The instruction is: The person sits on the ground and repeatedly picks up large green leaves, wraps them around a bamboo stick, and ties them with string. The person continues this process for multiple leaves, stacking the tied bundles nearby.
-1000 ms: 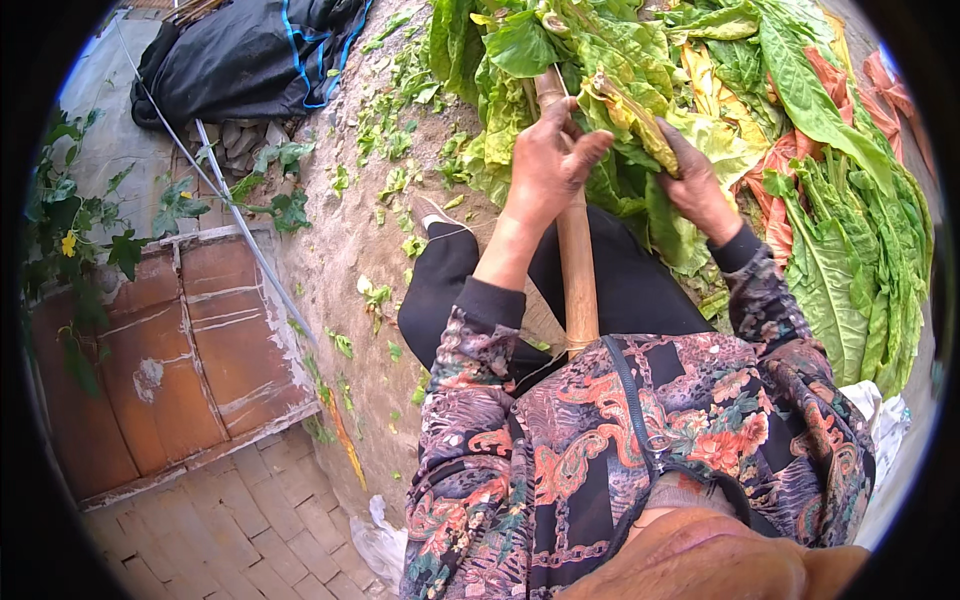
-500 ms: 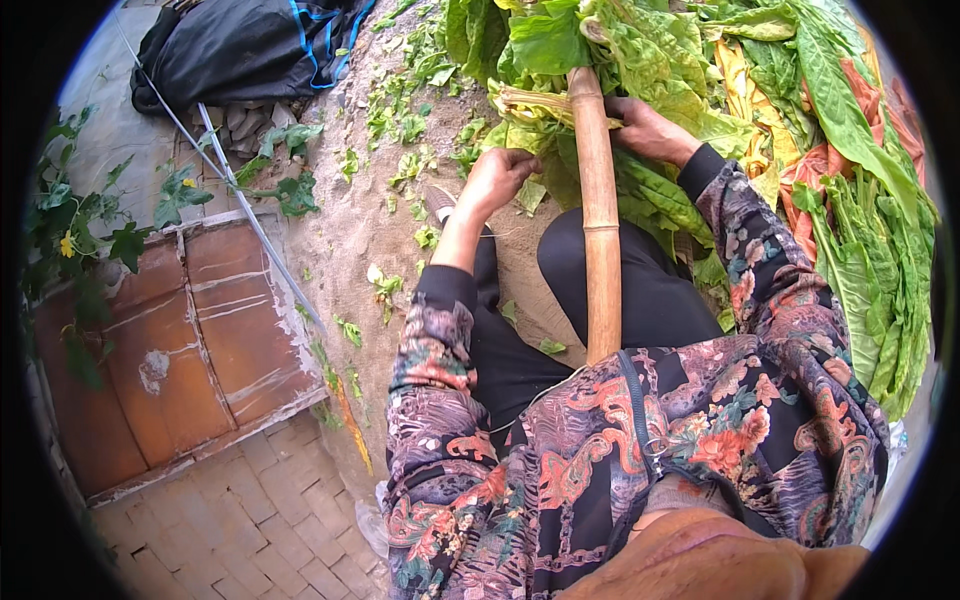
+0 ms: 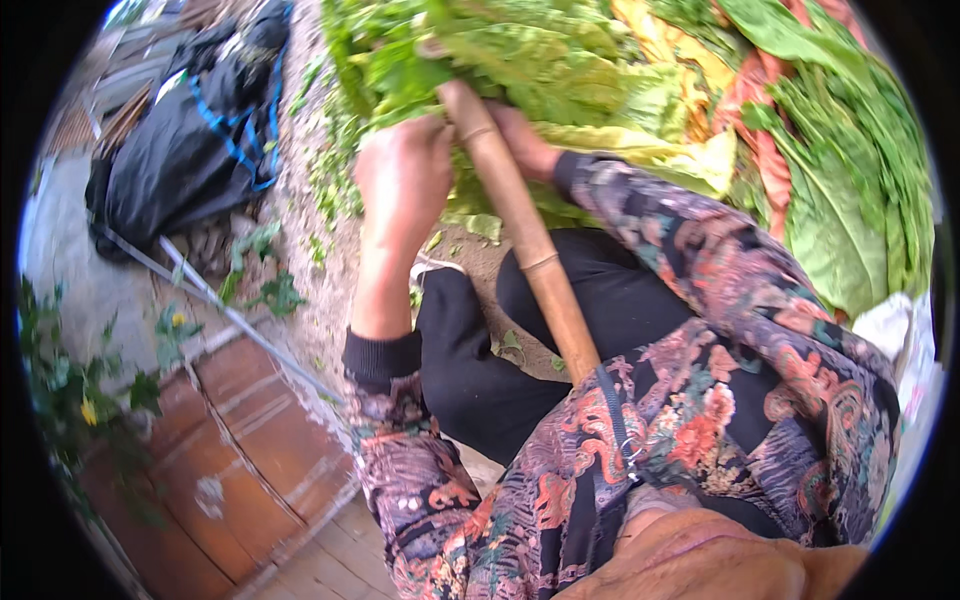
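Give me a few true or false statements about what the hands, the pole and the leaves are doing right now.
1. A bamboo pole runs between the two hands. True.
2. The left hand lies flat on the ground. False: it is raised beside the pole, at the green leaves.
3. The right hand is at the pole, next to the leaves. True.
4. The leaves are all dry and brown. False: most are green, some yellow.
5. A black bag lies on the ground to the person's left. True.
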Demonstrator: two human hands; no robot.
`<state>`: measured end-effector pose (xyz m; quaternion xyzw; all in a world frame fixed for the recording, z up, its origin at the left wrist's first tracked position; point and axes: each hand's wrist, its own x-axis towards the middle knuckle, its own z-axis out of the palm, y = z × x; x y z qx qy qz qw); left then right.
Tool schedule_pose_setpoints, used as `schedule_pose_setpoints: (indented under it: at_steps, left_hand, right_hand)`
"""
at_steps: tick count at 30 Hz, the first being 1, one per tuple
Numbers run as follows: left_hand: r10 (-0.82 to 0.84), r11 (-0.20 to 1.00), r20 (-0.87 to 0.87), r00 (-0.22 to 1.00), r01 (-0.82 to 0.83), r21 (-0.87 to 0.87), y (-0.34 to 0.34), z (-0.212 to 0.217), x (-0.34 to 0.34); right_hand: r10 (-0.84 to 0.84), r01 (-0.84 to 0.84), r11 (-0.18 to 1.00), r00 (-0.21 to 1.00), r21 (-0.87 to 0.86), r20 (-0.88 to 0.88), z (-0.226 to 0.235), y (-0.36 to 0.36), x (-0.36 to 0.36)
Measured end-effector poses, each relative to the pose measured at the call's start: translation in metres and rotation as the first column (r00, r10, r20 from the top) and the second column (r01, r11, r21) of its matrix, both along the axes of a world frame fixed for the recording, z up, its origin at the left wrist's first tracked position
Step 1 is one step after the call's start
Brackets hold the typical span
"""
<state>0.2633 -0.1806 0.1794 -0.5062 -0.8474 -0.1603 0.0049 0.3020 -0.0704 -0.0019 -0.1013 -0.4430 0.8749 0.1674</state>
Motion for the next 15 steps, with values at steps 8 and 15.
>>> schedule_pose_setpoints:
  at_steps: [8,15]
  left_hand:
    - [0.236,0.969,-0.294,0.926,-0.246,0.004,0.033,-0.057,0.067]
    - [0.222,0.975,-0.284,0.933,-0.218,0.046,0.03,-0.058,0.067]
  right_hand:
    - [-0.152,0.275,0.465,0.961,0.842,-0.231,-0.042,-0.016,0.008]
    - [-0.846,-0.492,-0.019,0.472,0.871,0.248,-0.106,0.238,0.34]
